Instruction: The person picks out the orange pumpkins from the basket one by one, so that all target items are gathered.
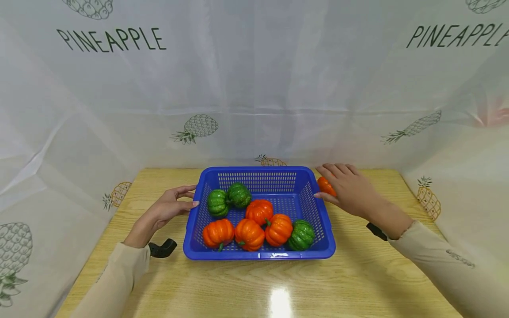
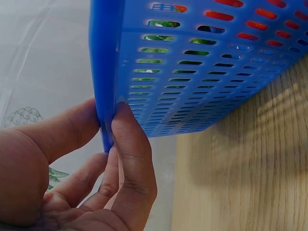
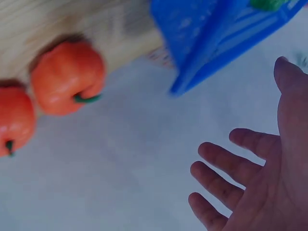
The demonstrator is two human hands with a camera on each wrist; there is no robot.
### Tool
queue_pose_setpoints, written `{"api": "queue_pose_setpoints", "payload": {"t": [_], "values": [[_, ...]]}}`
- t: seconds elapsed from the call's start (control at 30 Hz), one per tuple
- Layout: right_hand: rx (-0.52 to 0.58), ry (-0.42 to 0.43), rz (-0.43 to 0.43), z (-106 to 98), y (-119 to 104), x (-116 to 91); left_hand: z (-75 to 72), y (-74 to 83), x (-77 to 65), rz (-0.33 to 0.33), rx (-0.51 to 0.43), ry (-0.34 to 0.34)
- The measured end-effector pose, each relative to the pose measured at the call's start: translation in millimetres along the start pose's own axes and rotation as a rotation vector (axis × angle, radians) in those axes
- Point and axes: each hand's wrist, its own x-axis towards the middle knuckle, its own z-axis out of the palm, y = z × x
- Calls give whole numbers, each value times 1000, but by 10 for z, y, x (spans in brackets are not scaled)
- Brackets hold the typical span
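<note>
A blue plastic basket point(image 1: 260, 256) holds several orange pumpkins point(image 1: 249, 235) and three green pumpkins point(image 1: 301, 235). At its left side my left hand point(image 1: 172, 205) pinches the rim; the left wrist view has the thumb on one face of the rim point(image 2: 107, 57) and fingers point(image 2: 132, 159) on the other. My right hand point(image 1: 354, 190) is raised by the basket's right rim, its fingers spread and holding nothing. Partly hidden under that hand in the head view is an orange pumpkin point(image 1: 327, 186). The right wrist view shows two orange pumpkins point(image 3: 67, 79) on the table outside the basket.
The wooden table point(image 1: 222, 287) carries the basket near its back edge. White pineapple-print sheeting point(image 1: 278, 88) hangs behind and on both sides. Black wrist mounts point(image 1: 163, 248) show at both sleeves.
</note>
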Motion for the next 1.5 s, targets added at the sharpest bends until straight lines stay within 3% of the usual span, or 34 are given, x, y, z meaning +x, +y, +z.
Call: {"api": "queue_pose_setpoints", "payload": {"t": [0.4, 0.83, 1.13, 1.37, 1.5], "values": [[-60, -56, -183, 39, -539, 228, 8, 3, -34, 12, 4, -3], [-134, -118, -338, 108, -878, 292, 4, 0, -23, 11, -1, -7], [-157, -144, -385, 163, -1016, 292, 2, 1, -21, 12, -5, -8], [-157, -211, -388, 189, -1070, 290, 5, 3, -20, 11, 1, -8], [-153, -200, -395, 200, -1083, 282, 6, 0, -14, 8, 0, -5]]}}
